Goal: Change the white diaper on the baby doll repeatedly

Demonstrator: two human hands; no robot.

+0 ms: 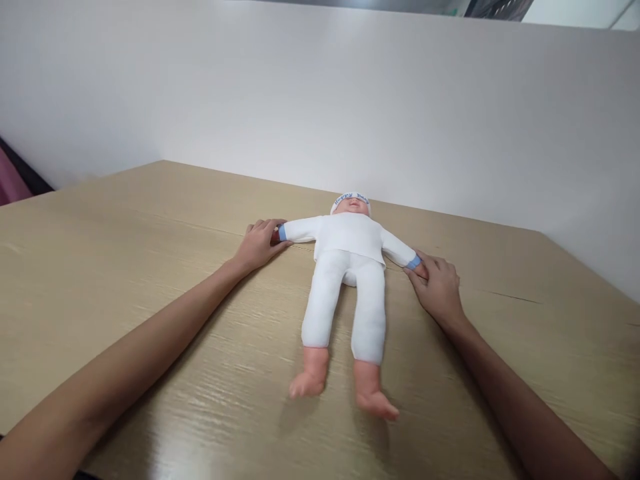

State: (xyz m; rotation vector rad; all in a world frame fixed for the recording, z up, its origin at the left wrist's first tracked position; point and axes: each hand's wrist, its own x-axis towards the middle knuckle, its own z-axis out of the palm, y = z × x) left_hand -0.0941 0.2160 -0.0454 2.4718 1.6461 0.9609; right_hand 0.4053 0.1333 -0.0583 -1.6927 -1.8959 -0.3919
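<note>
A baby doll [349, 239] lies on its back on the wooden table, its head away from me and its bare feet toward me. It wears a white long-sleeved top with blue cuffs, white trousers and a white hat with blue lettering. My left hand [260, 243] is closed around the doll's hand at the left, just past the blue cuff. At the right, my right hand [439, 285] grips the doll's other hand between thumb and fingers. Both doll arms are stretched out sideways. My fingers partly hide the doll's hands.
The light wooden table [225, 393] spreads out around the doll, with a thin seam running across it. A pale wall panel [320, 100] rises along its far edge. Something pink and black [15, 175] shows at the far left.
</note>
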